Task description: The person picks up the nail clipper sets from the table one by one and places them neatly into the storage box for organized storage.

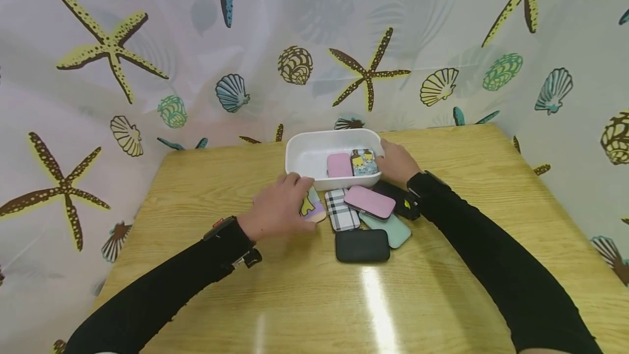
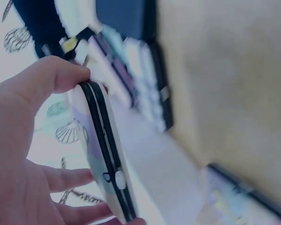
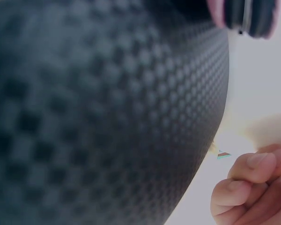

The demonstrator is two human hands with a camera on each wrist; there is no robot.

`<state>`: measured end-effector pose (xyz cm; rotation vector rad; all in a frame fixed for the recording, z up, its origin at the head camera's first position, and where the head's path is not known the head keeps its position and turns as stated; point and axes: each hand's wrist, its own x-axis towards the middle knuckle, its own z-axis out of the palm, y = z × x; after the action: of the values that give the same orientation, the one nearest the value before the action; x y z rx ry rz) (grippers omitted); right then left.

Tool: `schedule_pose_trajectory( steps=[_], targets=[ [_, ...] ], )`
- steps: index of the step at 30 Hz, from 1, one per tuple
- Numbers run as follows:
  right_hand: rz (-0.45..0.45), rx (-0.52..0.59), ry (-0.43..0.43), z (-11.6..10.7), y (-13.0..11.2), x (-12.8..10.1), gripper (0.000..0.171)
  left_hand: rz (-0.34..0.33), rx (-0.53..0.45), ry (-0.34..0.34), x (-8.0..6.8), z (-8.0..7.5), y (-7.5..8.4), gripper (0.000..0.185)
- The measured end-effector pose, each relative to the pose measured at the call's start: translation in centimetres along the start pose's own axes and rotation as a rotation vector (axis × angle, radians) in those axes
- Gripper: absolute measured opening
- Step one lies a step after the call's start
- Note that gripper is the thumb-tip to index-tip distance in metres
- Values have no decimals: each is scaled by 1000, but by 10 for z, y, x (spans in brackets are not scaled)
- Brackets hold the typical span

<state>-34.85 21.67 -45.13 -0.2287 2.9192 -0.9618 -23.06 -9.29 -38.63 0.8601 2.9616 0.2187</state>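
Note:
My left hand [image 1: 282, 207] holds a slim hinged case [image 2: 99, 136] with a pastel print, its thumb on one end and fingers at the other. The held case's edge shows a dark double rim and a small clasp. My right hand [image 1: 399, 163] grips the right end of a white bin [image 1: 307, 138]; curled fingertips [image 3: 253, 171] show beside its pale wall. Inside the bin lie a pink case [image 1: 339, 165] and a blue case with yellow figures [image 1: 364, 162]. Another pastel printed case [image 2: 243, 199] lies on the table near the left hand.
In front of the bin lie a plaid case [image 1: 342, 210], a pink case [image 1: 369, 202], a mint case [image 1: 397, 231] and a black case [image 1: 362, 246]. A black textured case [image 3: 107, 112] lies by the right wrist. A starfish-printed curtain [image 1: 314, 26] hangs behind the wooden table [image 1: 221, 179].

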Motion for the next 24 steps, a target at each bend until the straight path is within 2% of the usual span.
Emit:
schedule_pose_trajectory(
  steps=[5,9,16,24],
  targets=[
    [1,10,-12,-1,-1,0,55,19,-23,46,24,-22,-6,88],
    [9,13,-9,-1,0,1,55,10,-33,33,49,-30,-13,90],
    [-15,0,11,1,5,1,55,-45,-73,-54,96,-32,-26,92],
    [-1,-2,3,-2,-2,-3,57,-139,34,-186,135,-25,-37,91]
  ],
)
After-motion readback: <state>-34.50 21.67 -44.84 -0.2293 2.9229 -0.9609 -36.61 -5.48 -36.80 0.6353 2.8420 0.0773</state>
